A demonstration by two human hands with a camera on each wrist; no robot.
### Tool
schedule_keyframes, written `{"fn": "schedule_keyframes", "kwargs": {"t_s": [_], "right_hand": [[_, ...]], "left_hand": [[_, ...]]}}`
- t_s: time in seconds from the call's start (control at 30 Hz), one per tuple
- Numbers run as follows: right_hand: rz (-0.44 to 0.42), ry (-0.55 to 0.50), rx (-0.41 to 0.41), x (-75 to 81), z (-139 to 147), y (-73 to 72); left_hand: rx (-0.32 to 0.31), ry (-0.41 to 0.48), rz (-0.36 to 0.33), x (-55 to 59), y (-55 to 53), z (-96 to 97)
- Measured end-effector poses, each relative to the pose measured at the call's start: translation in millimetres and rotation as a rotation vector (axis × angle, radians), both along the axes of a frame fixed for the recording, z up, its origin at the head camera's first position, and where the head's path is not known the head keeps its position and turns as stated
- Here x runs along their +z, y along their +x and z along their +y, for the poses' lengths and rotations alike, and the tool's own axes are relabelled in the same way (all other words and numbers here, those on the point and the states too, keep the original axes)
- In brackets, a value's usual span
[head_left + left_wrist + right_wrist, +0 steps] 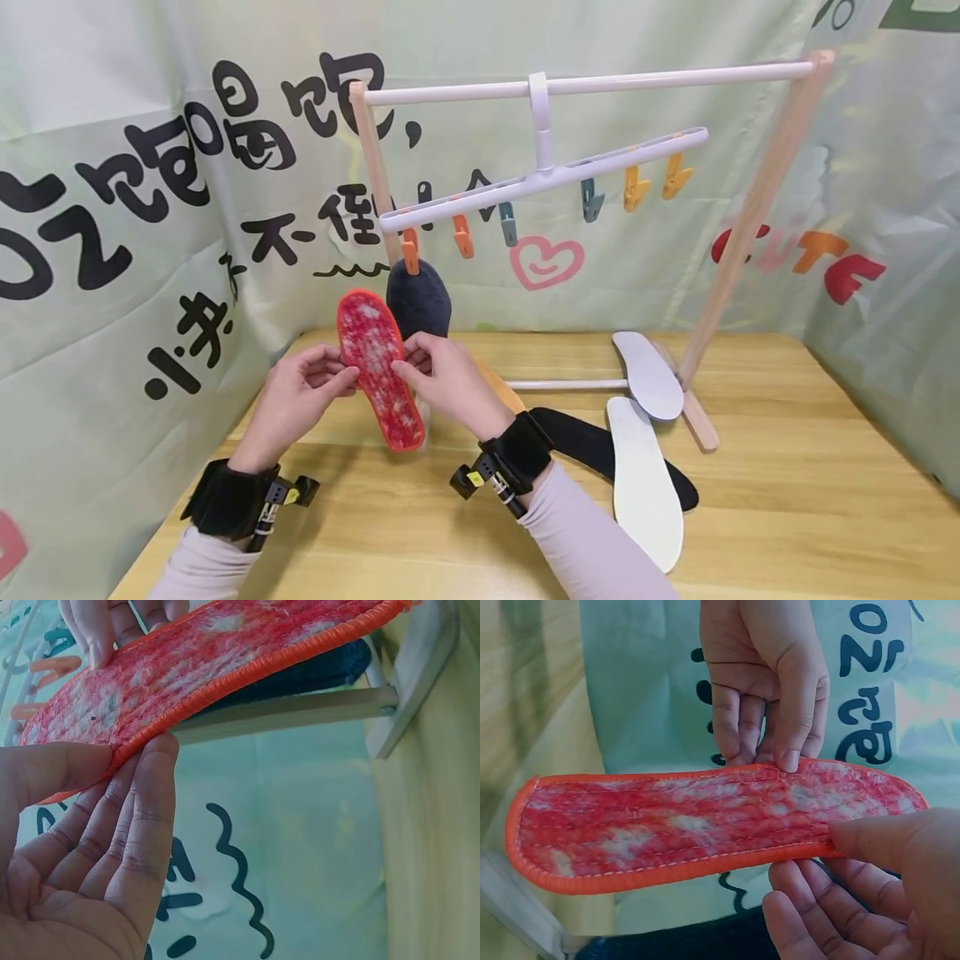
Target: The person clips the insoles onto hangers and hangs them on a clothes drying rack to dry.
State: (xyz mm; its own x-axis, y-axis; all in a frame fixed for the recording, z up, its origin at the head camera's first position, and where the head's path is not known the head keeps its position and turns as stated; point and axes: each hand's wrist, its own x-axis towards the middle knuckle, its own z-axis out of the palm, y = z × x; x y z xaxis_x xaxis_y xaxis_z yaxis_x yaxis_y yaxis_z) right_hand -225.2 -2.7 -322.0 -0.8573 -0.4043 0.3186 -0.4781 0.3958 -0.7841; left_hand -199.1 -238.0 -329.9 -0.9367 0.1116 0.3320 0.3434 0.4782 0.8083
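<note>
Insole, red with orange edging, is raised above the table near a dark insole hung from an orange clip, opposite edges pinched by left hand and right hand fingers, apparently keeping it flat and steady.

Facing a pale green cloth backdrop, enclosing a light wood-grain counter at the rear and on both sides. Creasing softly at the left, meeting the counter's back edge. Showing bold black Chinese lettering across the left and rear, slanting upward toward the right, with a wavy black line underneath part of it. Displaying a smiling pink heart near the middle and a colourful word "CUTE" farther right. Reaching into the upper right corner with a dark green printed patch. Lighting everything softly, leaving faint, blurred shadows on the counter.
</note>
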Motion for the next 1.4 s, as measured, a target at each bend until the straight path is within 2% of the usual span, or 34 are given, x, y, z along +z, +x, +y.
{"fn": "schedule_keyframes", "kwargs": {"t_s": [0.17,0.47,0.7,1.13,1.4], "right_hand": [[-0.001,-0.032,-0.015,8.8,8,2.9],[0.097,-0.005,-0.041,18.8,23,3.3],[0.081,-0.005,-0.059,26.0,38,3.1],[0.077,-0.002,-0.098,35.1,68,2.0],[0.069,0.005,-0.130,37.3,77,1.6]], "left_hand": [[-0.034,0.023,0.032,3.1,-2.9,9.9],[-0.044,-0.010,0.030,11.2,-10.2,22.5],[-0.079,0.000,0.010,18.5,-15.5,37.2],[-0.172,0.110,0.016,22.3,-26.8,65.0],[-0.178,0.098,0.033,24.4,-30.7,77.4]]}}
